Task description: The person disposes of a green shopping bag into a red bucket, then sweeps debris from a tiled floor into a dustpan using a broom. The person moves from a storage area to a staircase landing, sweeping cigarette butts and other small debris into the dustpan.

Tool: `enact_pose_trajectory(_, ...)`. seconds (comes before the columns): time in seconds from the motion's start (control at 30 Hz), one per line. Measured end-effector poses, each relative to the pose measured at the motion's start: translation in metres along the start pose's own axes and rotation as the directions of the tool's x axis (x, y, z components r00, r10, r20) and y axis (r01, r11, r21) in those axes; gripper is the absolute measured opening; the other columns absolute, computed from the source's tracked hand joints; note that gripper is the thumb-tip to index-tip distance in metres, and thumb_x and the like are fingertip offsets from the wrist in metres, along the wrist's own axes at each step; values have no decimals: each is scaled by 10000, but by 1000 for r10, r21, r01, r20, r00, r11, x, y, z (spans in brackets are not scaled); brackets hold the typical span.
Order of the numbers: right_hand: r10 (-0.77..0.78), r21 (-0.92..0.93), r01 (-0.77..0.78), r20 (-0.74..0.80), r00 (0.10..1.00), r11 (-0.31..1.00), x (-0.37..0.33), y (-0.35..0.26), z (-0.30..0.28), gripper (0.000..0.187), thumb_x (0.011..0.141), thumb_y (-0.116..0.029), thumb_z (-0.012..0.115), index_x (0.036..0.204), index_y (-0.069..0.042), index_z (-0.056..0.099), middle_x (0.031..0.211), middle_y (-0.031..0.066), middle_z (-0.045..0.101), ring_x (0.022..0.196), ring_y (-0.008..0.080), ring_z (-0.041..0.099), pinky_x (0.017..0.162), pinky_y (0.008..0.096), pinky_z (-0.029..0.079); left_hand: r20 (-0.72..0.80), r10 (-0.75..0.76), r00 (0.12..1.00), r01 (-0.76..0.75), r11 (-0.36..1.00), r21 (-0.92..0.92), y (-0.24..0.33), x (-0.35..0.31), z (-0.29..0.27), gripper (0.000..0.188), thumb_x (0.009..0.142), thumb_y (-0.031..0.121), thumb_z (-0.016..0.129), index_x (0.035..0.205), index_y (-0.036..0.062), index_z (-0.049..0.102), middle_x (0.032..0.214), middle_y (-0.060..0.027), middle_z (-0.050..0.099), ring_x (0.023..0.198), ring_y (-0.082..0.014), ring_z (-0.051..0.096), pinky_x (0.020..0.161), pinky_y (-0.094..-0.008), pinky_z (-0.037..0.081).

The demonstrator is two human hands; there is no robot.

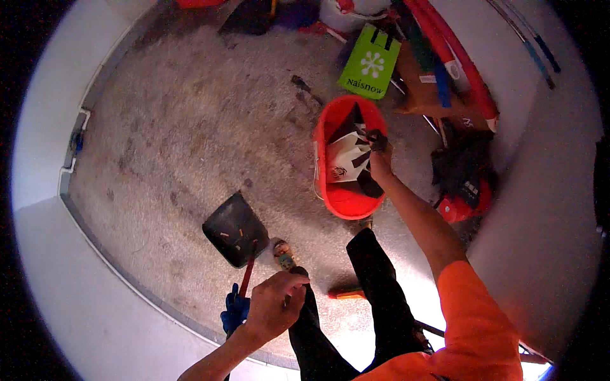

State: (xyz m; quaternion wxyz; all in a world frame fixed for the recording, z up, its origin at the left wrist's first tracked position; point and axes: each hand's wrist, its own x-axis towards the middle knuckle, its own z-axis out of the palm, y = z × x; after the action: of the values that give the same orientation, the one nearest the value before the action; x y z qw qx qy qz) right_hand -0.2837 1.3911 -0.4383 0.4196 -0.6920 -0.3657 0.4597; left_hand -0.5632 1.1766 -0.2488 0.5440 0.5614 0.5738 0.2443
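My right hand [381,162] reaches over the red bucket [323,184] with its fingers closed around a small dark thing [377,140], whose kind I cannot make out. Inside the bucket lies a white and black bag [346,155], crumpled and partly under that hand. My left hand [274,308] is curled shut above my left leg, and a dark lump [298,272] shows at its fingers; what it holds is unclear. Beside it, a blue glove-like thing [235,309] sits at the red handle of a black dustpan [236,219], which has small scraps in it.
A green bag [372,62] stands behind the bucket, close to red rolls [454,47] and a cardboard box [422,89] along the right wall. Black and red bags [467,184] lie right of the bucket. A white bucket [349,16] is at the back. An orange-edged brush-like thing [347,292] rests between my legs.
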Motion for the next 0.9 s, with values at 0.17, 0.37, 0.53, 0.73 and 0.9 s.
enact_pose_trajectory(0.17,-226,300,169,167,960,939,46,55,27,215,893,-230,575,1034,-68,582,977,29,588,888,146,542,770,300,442,-31,-24,999,23,999,-25,-14,19,-22,186,768,-5,594,943,37,640,835,-150,645,693,-265,652,585,-323,513)
enact_pose_trajectory(0.37,12,-117,1,105,994,993,46,67,20,206,887,-265,617,946,-67,619,897,1,598,836,123,551,734,287,447,-60,-120,991,115,990,-79,-18,23,-3,178,772,-14,598,938,30,644,821,-148,646,665,-243,644,548,-318,494)
enact_pose_trajectory(0.53,-37,-125,69,242,970,990,42,72,2,280,856,-273,643,1008,-38,617,901,33,624,835,179,574,728,345,450,-37,-96,995,94,994,-49,-13,30,-3,170,782,-2,605,942,37,645,808,-143,643,658,-232,640,545,-315,491)
enact_pose_trajectory(0.73,-89,-91,119,278,956,989,36,59,-6,399,843,-205,647,1181,-33,522,1056,69,597,1000,197,551,878,331,435,-10,-106,994,106,994,-40,-6,41,0,162,772,-4,612,921,45,651,807,-140,646,674,-252,646,567,-322,502)
enact_pose_trajectory(0.9,-4,-134,40,260,966,990,28,45,-17,529,795,-165,681,1258,-27,466,1108,100,584,1046,225,547,917,333,435,-26,-95,995,94,995,-22,-14,41,-2,176,765,-12,611,929,40,651,800,-153,646,687,-261,652,576,-329,508)
